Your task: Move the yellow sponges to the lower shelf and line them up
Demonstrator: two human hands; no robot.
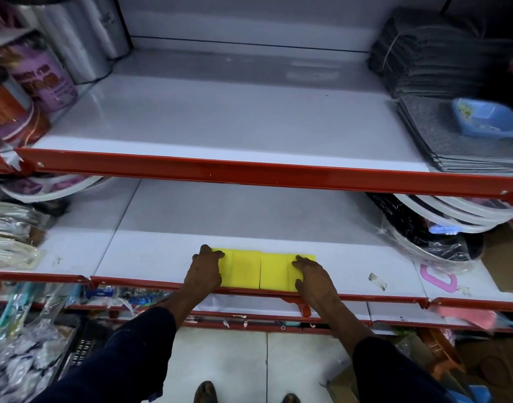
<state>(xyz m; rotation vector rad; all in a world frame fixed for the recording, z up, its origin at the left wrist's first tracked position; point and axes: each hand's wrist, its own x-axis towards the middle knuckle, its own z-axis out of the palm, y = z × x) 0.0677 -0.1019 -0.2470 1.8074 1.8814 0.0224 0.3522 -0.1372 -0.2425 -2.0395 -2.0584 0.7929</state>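
The yellow sponges (259, 270) lie flat in a row at the front edge of the lower shelf (162, 245), lower centre of the frame, edges touching. My left hand (205, 270) rests palm-down on the left end of the row, fingers (217, 253) together and extended over the sponge. My right hand (313, 276) presses flat on the right end, fingers together. Neither hand grips anything. The upper shelf (208, 123) above is bare in its middle; grey mats (441, 135) are stacked at upper right.
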